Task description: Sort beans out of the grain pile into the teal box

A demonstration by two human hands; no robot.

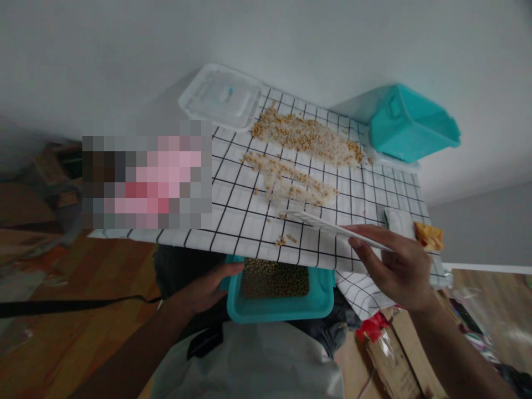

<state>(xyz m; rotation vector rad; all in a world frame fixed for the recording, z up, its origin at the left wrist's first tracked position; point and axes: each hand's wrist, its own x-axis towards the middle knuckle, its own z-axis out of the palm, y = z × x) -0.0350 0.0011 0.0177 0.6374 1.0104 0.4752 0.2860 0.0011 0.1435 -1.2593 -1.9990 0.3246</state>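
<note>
Right hand (399, 271) is nearly closed, thumb and fingers pinching the right end of a flat white tool (324, 223). Left hand (211, 285) has the teal tub (280, 311) by its left rim, thumb over the rim, other fingers hidden, so can't tell how far they wrap. Tub has dark green beans (276, 280) in it and sits just below the middle of the tabletop (233, 221)'s near edge. Key relation: the near grain band (299, 185) lies beyond the tool and to the left of the right hand, long axis roughly along the near edge, right end slightly closer to it. Tool axis runs about parallel, far tip just beside the band on its near side; contact unclear. Right hand is nearer the band; left is below the near edge. A few loose grains (280, 241) lie between tool and near edge. Far grain band (307, 136) runs near the far edge, beyond the near one.
</note>
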